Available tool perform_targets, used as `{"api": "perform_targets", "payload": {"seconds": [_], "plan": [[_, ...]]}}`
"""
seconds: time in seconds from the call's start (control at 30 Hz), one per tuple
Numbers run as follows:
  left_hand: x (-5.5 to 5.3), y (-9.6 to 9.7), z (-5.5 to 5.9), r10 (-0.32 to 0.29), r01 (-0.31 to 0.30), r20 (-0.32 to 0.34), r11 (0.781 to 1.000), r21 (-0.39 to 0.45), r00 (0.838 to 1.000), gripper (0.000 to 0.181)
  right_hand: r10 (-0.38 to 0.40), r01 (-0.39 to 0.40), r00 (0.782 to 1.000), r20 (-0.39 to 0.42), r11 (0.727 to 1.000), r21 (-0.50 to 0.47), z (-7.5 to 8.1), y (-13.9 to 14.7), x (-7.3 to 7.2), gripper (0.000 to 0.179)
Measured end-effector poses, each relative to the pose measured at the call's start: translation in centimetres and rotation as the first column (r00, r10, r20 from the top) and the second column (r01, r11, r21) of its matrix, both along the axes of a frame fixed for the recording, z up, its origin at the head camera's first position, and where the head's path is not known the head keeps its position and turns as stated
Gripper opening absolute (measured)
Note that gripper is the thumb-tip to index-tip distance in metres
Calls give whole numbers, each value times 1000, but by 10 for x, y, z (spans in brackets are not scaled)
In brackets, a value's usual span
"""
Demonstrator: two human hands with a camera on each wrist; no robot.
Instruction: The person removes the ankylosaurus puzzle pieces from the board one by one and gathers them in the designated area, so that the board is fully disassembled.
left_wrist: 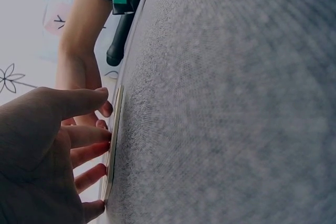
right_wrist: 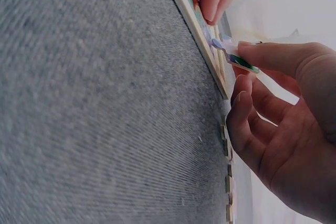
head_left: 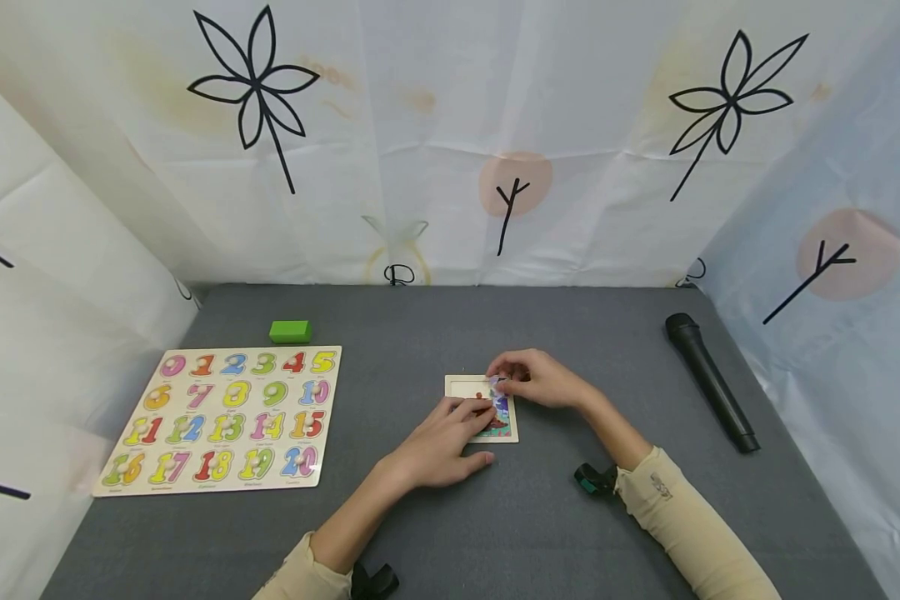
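Observation:
A small wooden jigsaw tray point(head_left: 456, 388) with a pale frame lies in the middle of the table, with colourful picture parts filling its right side. On it rest the extended fingers of my left hand point(head_left: 438, 450), while the thumb stands apart over the cloth. My right hand point(head_left: 543, 379) is at the tray's far right corner. Between thumb and index finger it pinches a small, thin jigsaw piece point(right_wrist: 245, 65), purple and green, tilted above the tray. The left wrist view shows the left fingertips point(left_wrist: 100, 171) touching the tray's edge. My hands hide part of the picture.
To the left lies a number peg board point(head_left: 251, 400), a green block point(head_left: 290, 332) behind it. A black microphone point(head_left: 711, 382) lies at the right. White printed curtains point(head_left: 435, 125) enclose the grey table point(head_left: 405, 333). A notched pale strip point(right_wrist: 229, 184) appears in the right wrist view, its kind unclear.

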State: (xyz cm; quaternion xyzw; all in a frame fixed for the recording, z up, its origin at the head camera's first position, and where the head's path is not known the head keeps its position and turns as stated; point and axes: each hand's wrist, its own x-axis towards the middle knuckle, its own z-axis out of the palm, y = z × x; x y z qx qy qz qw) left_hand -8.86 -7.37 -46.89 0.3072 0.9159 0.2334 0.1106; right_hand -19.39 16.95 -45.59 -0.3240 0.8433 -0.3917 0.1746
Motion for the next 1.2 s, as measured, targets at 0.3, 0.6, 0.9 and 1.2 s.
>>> {"api": "perform_targets", "payload": {"seconds": [0.3, 0.6, 0.9, 1.2], "plan": [[-1, 1, 0, 7, -7, 8, 1000, -2, 1000, 66, -46, 46, 999, 0, 998, -47, 7, 19, 0, 22], [0, 1, 1, 14, -14, 11, 1000, -2, 1000, 66, -124, 125, 992, 14, 990, -59, 11, 49, -2, 23], [1, 1, 2, 17, -17, 15, 1000, -5, 1000, 66, -174, 175, 985, 19, 983, -47, 10, 77, -3, 24], [1, 1, 1, 25, -25, 21, 1000, -6, 999, 66, -229, 230, 973, 33, 973, -26, 10, 100, -4, 24]]}}
